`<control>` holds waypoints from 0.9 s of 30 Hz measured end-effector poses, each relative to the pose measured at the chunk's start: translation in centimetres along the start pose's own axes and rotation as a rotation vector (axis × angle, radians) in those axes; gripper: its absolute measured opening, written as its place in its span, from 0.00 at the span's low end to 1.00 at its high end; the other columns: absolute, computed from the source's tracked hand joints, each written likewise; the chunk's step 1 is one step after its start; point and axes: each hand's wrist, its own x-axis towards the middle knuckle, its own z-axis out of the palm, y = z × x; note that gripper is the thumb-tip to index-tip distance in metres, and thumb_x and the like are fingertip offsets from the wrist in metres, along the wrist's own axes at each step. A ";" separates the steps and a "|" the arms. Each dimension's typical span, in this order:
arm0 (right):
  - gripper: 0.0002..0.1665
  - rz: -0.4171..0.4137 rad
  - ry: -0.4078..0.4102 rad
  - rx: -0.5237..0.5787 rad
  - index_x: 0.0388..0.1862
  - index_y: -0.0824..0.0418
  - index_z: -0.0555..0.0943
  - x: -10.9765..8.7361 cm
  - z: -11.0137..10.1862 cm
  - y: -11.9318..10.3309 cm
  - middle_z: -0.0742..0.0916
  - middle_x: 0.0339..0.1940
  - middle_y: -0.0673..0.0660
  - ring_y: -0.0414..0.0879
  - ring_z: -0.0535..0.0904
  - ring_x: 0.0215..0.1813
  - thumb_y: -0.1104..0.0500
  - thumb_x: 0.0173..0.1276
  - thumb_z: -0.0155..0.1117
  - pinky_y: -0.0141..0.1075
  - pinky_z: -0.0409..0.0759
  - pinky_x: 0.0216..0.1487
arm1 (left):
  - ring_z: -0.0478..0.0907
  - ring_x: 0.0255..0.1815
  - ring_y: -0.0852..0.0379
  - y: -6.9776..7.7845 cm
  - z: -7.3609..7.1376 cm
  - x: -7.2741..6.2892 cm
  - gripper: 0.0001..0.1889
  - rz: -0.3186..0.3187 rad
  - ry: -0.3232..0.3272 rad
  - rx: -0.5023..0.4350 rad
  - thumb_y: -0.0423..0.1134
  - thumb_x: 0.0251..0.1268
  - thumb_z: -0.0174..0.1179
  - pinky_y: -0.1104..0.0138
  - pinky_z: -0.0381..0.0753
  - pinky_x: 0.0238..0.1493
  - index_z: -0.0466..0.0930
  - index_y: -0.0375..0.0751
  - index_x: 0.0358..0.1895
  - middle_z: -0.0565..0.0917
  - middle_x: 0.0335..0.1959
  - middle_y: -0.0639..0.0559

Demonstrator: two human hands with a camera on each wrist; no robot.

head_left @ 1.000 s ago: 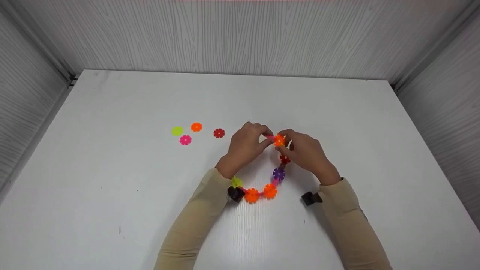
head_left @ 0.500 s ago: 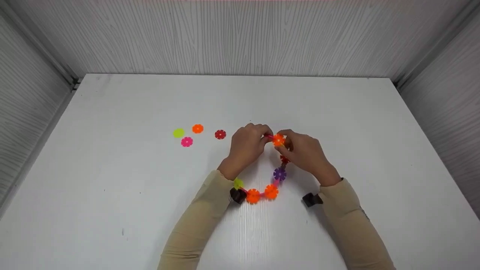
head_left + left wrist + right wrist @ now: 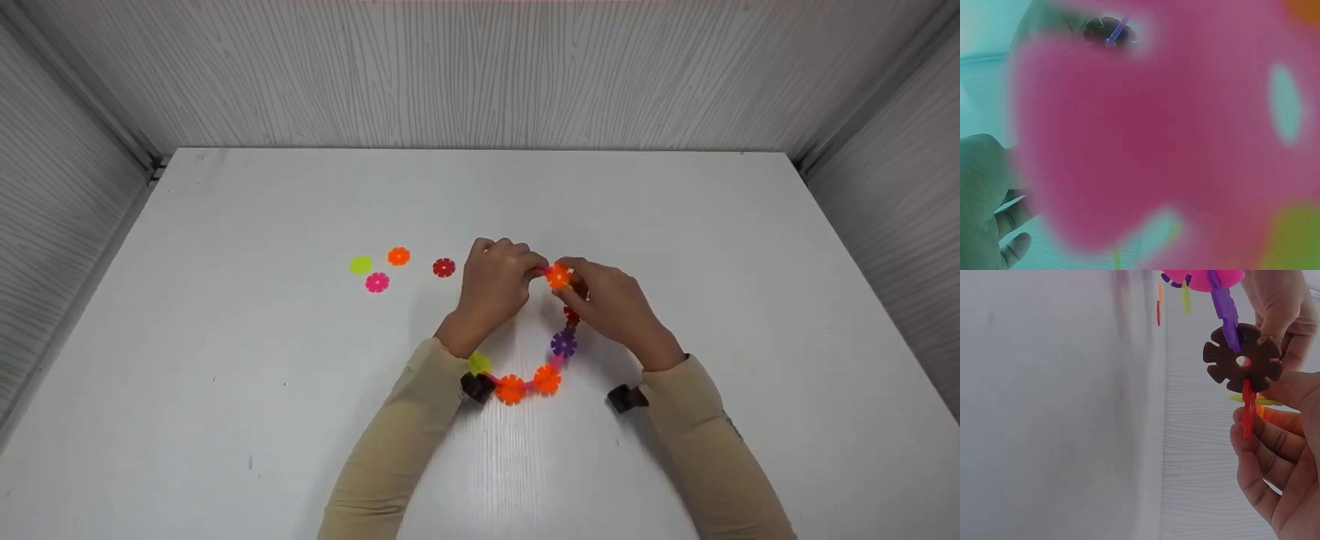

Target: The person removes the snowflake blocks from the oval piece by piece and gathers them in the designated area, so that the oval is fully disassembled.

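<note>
Grey woodgrain panels (image 3: 480,75) stood behind and on both sides of the white tabletop (image 3: 675,217). Just right of the frame's centre, the left grip (image 3: 495,283) pinched a pink slotted piece (image 3: 543,271), while the right grip (image 3: 611,300) was clamped by its fingertips on an orange snowflake disc (image 3: 558,277) right beside it. Such edge holds probably suited thin pieces, since they left the orange face uncovered and let one hand steady the other. Both hands bent inward, knuckles upward, and the sleeved forearms (image 3: 397,439) converged from the lower edge.

Below the right fingers, a linked chain (image 3: 547,379) curved toward the lower centre: red disc (image 3: 572,313), brown disc (image 3: 1224,371), purple disc (image 3: 564,344), then two orange discs and a yellow-green disc (image 3: 479,364) by the left cuff. Its lower stretch seemed to rest on the tabletop, which likely took its weight.

Farther out, left of centre, a loose yellow-green piece (image 3: 361,265), orange piece (image 3: 399,256), pink piece (image 3: 377,282) and red piece (image 3: 444,268) lay flat, perhaps spread for easy picking.
</note>
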 end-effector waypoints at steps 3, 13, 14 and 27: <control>0.24 -0.006 0.033 -0.021 0.59 0.63 0.76 0.0 -0.3 0.2 0.85 0.29 0.57 0.46 0.75 0.27 0.56 0.66 0.65 0.35 0.78 0.33 | 0.82 0.35 0.55 -0.2 -0.2 0.1 0.08 -0.006 0.000 -0.012 0.44 0.66 0.60 0.61 0.74 0.48 0.89 0.51 0.39 0.88 0.32 0.56; 0.26 -0.013 0.074 -0.077 0.59 0.63 0.77 0.2 -0.8 0.8 0.84 0.26 0.57 0.46 0.72 0.25 0.55 0.64 0.68 0.35 0.74 0.29 | 0.75 0.22 0.57 -1.1 -1.6 0.3 0.10 -0.152 -0.043 -0.288 0.44 0.66 0.60 0.69 0.73 0.28 0.87 0.46 0.44 0.87 0.28 0.50; 0.26 -0.010 0.072 -0.082 0.59 0.63 0.77 0.2 -0.8 0.9 0.83 0.26 0.57 0.46 0.72 0.25 0.55 0.64 0.68 0.35 0.74 0.28 | 0.71 0.20 0.57 -1.2 -1.7 0.3 0.10 -0.164 -0.049 -0.295 0.45 0.66 0.60 0.70 0.70 0.24 0.86 0.47 0.45 0.86 0.26 0.50; 0.27 0.094 0.012 -0.081 0.63 0.59 0.74 0.2 -1.0 1.6 0.85 0.33 0.58 0.48 0.76 0.30 0.52 0.68 0.64 0.40 0.80 0.34 | 0.64 0.13 0.61 -1.5 -3.0 0.1 0.12 -0.256 -0.138 -0.315 0.41 0.71 0.54 0.73 0.59 0.16 0.80 0.51 0.54 0.87 0.26 0.53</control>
